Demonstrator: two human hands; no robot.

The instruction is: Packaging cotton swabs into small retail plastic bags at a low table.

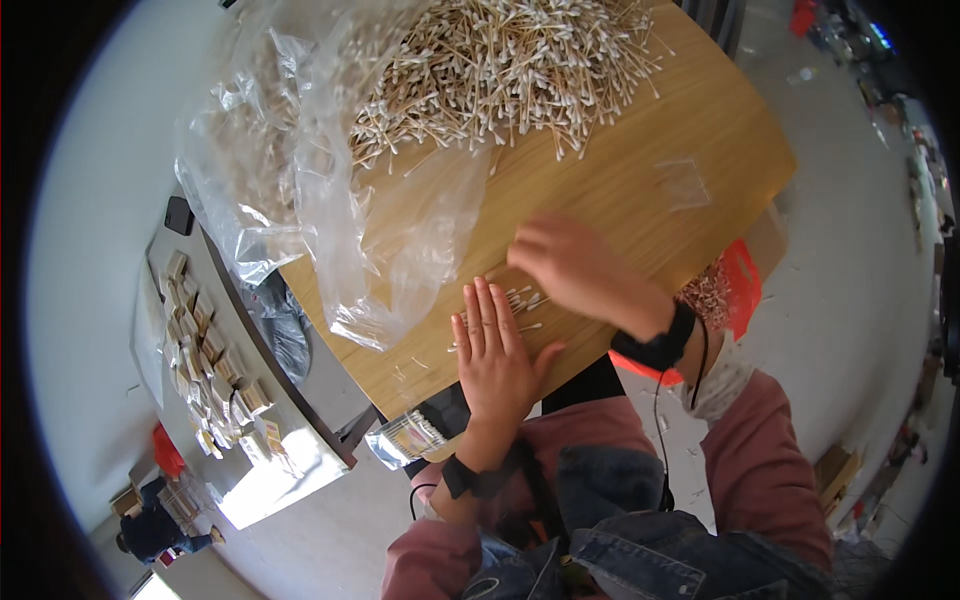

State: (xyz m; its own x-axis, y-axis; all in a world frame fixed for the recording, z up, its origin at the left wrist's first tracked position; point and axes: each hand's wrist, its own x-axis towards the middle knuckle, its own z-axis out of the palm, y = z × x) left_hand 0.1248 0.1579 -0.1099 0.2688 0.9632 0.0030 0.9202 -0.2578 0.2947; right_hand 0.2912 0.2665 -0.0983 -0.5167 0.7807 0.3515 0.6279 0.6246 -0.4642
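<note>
My left hand (495, 350) lies flat near the table's front edge, fingers stretched out and pressed over a few cotton swabs (525, 300), whose white tips show beside the fingers. Just right of them my right hand (575, 265) hovers over the wood, blurred by motion with its fingers bent. Whether it holds anything cannot be made out. Across the far part of the table spreads a large heap of loose cotton swabs (520, 70) with wooden sticks. A clear plastic bag (330, 200), partly filled with swabs, sprawls at the left of the heap.
A small clear packet of swabs (408, 438) sits at the table's near left corner. A thin clear plastic piece (685, 183) lies on the wooden table (600, 180) at right. Beside it below stands a red container (740, 290) of swabs. Small packs (215, 360) cover a side table; another person (155, 525) is beyond.
</note>
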